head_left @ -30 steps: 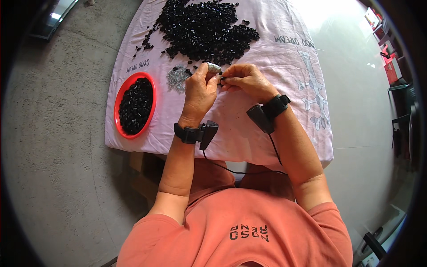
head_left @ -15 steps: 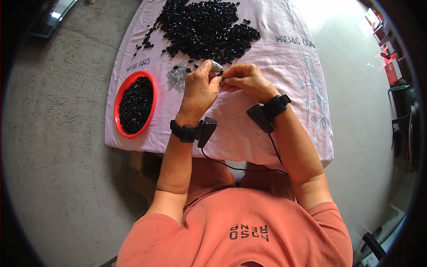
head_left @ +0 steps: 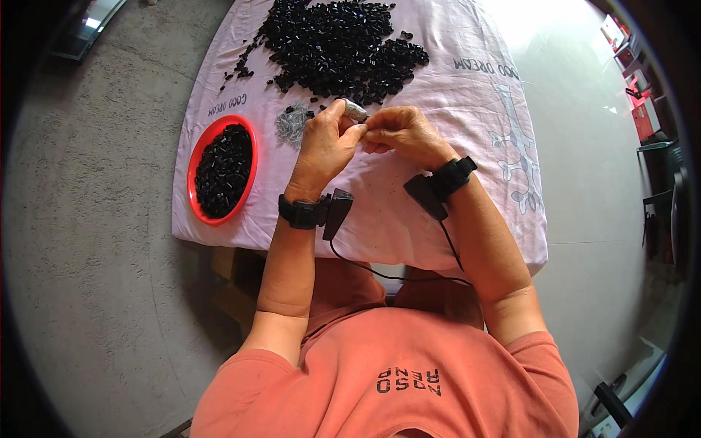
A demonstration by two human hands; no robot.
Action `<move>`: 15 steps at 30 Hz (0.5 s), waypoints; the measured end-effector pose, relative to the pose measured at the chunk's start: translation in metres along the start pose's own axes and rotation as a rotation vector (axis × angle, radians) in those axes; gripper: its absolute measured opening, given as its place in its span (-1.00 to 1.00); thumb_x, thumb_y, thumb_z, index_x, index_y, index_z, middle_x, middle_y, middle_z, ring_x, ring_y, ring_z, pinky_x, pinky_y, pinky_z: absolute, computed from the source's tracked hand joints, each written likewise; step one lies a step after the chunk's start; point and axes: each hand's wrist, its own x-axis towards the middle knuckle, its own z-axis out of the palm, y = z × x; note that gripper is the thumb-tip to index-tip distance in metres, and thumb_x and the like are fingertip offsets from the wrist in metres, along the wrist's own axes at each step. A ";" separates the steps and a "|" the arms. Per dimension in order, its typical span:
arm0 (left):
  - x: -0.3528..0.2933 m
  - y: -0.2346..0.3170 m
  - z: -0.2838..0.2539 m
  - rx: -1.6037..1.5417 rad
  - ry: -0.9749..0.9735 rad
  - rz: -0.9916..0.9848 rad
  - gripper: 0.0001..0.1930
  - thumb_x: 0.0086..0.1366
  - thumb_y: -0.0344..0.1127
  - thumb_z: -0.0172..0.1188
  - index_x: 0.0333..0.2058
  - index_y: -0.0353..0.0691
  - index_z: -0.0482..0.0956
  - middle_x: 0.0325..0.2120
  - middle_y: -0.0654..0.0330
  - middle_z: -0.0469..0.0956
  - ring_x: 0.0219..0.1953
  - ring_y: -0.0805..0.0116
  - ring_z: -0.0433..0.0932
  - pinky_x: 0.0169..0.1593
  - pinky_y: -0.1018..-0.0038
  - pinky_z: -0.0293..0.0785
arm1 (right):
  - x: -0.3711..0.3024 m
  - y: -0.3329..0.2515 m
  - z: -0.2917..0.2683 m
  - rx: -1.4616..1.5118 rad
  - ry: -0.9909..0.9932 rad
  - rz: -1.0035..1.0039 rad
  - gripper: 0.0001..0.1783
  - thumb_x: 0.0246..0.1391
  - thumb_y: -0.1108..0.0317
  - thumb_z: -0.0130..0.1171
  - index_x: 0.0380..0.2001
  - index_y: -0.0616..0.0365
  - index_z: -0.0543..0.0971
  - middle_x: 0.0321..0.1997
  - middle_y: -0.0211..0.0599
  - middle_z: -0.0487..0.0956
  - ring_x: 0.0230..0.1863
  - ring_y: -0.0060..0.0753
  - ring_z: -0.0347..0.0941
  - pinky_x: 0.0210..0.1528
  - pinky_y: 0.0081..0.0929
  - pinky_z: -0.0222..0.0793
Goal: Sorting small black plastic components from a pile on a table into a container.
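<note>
My left hand (head_left: 323, 152) and my right hand (head_left: 410, 136) meet over the table, fingertips pinched close together. What they hold between them is too small and hidden to make out, though a dark speck shows by the fingertips. A silvery-grey wrap (head_left: 355, 111) shows at a left finger. Just left of my left hand lies a small heap of thin, clear or silvery pieces (head_left: 290, 128). Beyond both hands spreads a large pile of small, shiny black pieces (head_left: 328, 47).
A red bowl (head_left: 192, 191) holding similar black pieces (head_left: 223, 171) stands at the table's left edge. A pale pink printed cloth (head_left: 467, 212) covers the table. Black devices are strapped to both wrists, and their cable (head_left: 394, 277) hangs near my lap.
My hands have barely shifted; the wrapped left finger has tilted slightly toward the right hand. Both hands remain pinched together.
</note>
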 end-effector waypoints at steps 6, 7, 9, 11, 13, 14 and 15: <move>-0.002 -0.005 0.005 -0.117 0.029 -0.063 -0.89 0.28 -0.45 0.22 -0.24 -0.32 0.57 -0.42 0.09 0.69 -0.36 0.36 0.69 -0.25 0.43 0.58 | -0.001 -0.004 -0.002 -0.049 -0.006 0.012 -0.83 0.24 0.41 0.24 -0.18 0.29 0.61 -0.28 -0.30 0.67 -0.25 -0.55 0.61 -0.16 -0.57 0.57; -0.002 -0.009 0.005 -0.129 0.048 -0.068 -0.89 0.28 -0.45 0.22 -0.23 -0.32 0.57 -0.41 0.09 0.69 -0.36 0.37 0.69 -0.25 0.43 0.58 | -0.001 -0.005 -0.002 -0.041 -0.007 0.019 -0.83 0.24 0.40 0.24 -0.18 0.29 0.61 -0.28 -0.30 0.67 -0.25 -0.55 0.61 -0.16 -0.57 0.57; -0.003 -0.014 0.006 -0.122 0.102 -0.050 -0.88 0.28 -0.45 0.22 -0.22 -0.32 0.57 -0.40 0.09 0.70 -0.35 0.37 0.69 -0.24 0.43 0.58 | -0.002 -0.006 -0.001 -0.027 -0.010 0.034 -0.82 0.24 0.39 0.25 -0.18 0.29 0.61 -0.28 -0.30 0.67 -0.25 -0.54 0.61 -0.16 -0.57 0.57; -0.006 -0.013 0.006 -0.080 0.172 -0.004 -0.88 0.28 -0.46 0.21 -0.21 -0.33 0.58 -0.40 0.09 0.70 -0.34 0.37 0.69 -0.23 0.43 0.58 | -0.003 -0.009 0.000 -0.031 0.002 0.040 -0.81 0.24 0.38 0.25 -0.18 0.29 0.61 -0.28 -0.30 0.67 -0.26 -0.54 0.61 -0.16 -0.57 0.57; -0.009 -0.006 0.006 -0.070 0.148 0.012 -0.89 0.31 -0.49 0.19 -0.19 -0.32 0.58 -0.37 0.20 0.68 -0.32 0.50 0.63 -0.22 0.51 0.54 | -0.003 -0.009 0.000 -0.028 0.006 0.041 -0.81 0.23 0.38 0.25 -0.17 0.29 0.60 -0.28 -0.30 0.67 -0.26 -0.54 0.61 -0.16 -0.56 0.57; -0.010 -0.003 0.006 -0.066 0.136 0.020 -0.89 0.33 -0.51 0.18 -0.18 -0.31 0.59 -0.36 0.25 0.67 -0.31 0.57 0.60 -0.22 0.56 0.52 | -0.003 -0.008 -0.001 -0.023 0.005 0.040 -0.80 0.23 0.38 0.25 -0.17 0.29 0.60 -0.28 -0.30 0.67 -0.26 -0.54 0.61 -0.15 -0.56 0.57; -0.010 -0.003 0.008 -0.071 0.127 0.013 -0.88 0.32 -0.51 0.18 -0.18 -0.31 0.59 -0.36 0.24 0.67 -0.30 0.56 0.61 -0.21 0.55 0.53 | -0.003 -0.007 -0.002 -0.018 0.004 0.039 -0.80 0.24 0.37 0.25 -0.17 0.29 0.60 -0.28 -0.30 0.67 -0.27 -0.55 0.61 -0.15 -0.56 0.57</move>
